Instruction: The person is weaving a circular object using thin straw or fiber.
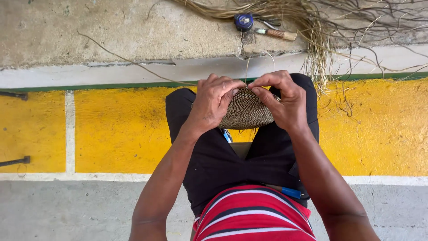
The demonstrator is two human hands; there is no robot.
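The round, tightly coiled brown fibre basket disc [245, 111] looks matt and ribbed; the dry straw-coloured fibre bundle [307, 22] looks coarse; the yellow-painted concrete wall [116, 129] is rough and dull.

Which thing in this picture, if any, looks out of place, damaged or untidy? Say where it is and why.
Nothing looks damaged. The woven disc sits on the knees, pinched at its top edge by the left hand and right hand. The only untidy thing is the bundle of fibres, which spills loosely over the ledge.
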